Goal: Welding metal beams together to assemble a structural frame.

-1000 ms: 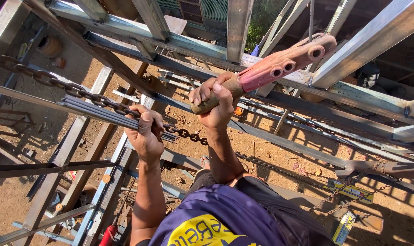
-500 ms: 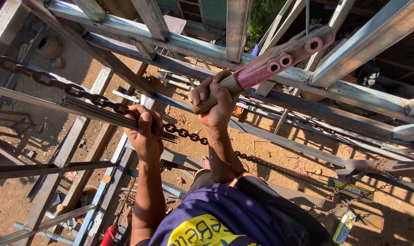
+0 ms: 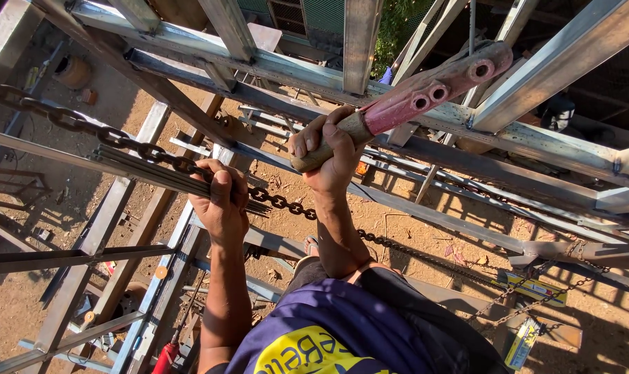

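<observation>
My left hand is closed around a bundle of thin grey metal rods that sticks out to the left. A heavy rusty chain runs diagonally just behind the rods and past my knuckles. My right hand grips the wooden handle of a long red metal tool with several round holes. The tool angles up to the right and rests against a galvanised steel beam. Both forearms reach up from my purple and yellow shirt.
Steel beams and square tubes cross all around me as a frame. Far below is bare dirt ground with more steel lengths, a red-handled tool and a yellow-black object. A thinner chain hangs at the lower right.
The red tool's far end has lifted very slightly in my right hand. My left hand keeps the same grip on the rods.
</observation>
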